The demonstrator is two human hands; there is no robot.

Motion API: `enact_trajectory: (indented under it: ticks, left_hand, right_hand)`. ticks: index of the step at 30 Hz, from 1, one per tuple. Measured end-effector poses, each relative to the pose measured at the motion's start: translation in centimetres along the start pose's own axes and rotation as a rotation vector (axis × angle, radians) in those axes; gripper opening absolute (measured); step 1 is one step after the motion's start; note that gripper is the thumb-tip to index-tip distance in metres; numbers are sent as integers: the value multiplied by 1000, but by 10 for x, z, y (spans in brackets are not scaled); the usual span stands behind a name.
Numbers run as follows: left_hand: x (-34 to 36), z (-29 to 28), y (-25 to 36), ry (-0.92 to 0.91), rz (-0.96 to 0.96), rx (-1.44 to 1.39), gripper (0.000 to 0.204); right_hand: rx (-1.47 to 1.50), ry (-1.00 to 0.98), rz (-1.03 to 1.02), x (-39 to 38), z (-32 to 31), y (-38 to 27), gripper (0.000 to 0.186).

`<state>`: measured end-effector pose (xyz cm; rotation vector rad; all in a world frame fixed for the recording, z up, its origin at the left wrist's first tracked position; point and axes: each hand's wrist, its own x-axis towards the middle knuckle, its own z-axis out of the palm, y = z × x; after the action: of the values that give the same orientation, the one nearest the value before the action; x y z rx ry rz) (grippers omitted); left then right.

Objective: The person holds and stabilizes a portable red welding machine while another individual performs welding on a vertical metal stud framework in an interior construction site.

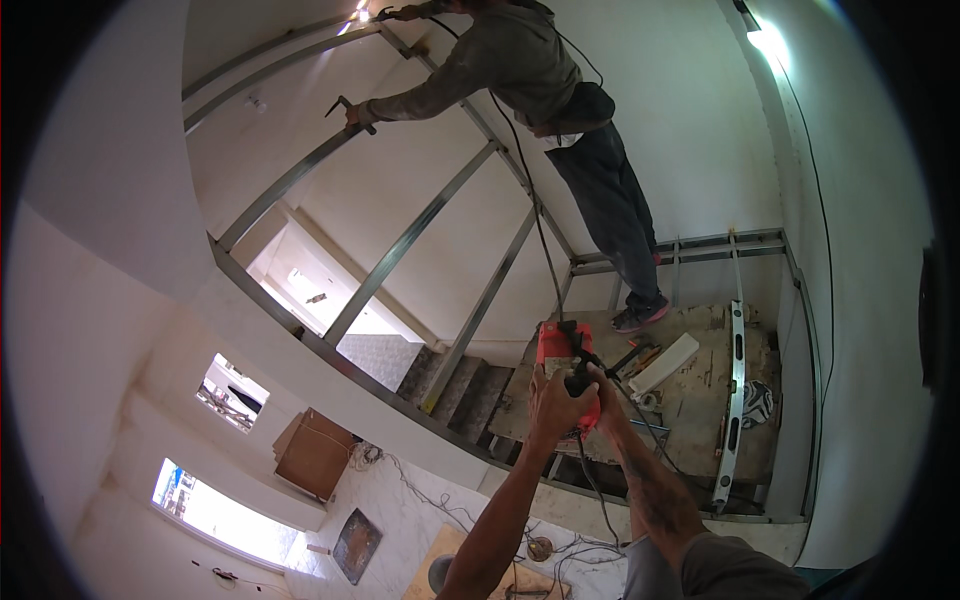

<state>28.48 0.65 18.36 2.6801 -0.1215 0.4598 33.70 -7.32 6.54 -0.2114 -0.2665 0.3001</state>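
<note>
- While both arms are reaching up, the left hand point(556, 398) is gripping the red power tool point(562, 362) from below, in front of the wooden platform point(700, 400).
- Beside it, the right hand point(603, 388) is clasping the tool's black handle.
- Above, another person point(560, 110) is standing on the platform, reaching to the metal ceiling frame point(400, 250).

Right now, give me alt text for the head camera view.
Both hands, left hand and right hand, hold up a red corded power tool toward a worn wooden platform, where another person stands working on grey metal ceiling framing.
</note>
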Motion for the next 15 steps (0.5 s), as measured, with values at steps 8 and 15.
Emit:
enact_trajectory:
  ticks: [8,15]
  left_hand:
    - [-5,10,0,14,64,41,64]
    - [-5,19,6,-18,53,137,66]
  right_hand:
    - [-199,49,-204,-14,17,0,50]
    - [-42,-24,-157,-12,6,0,59]
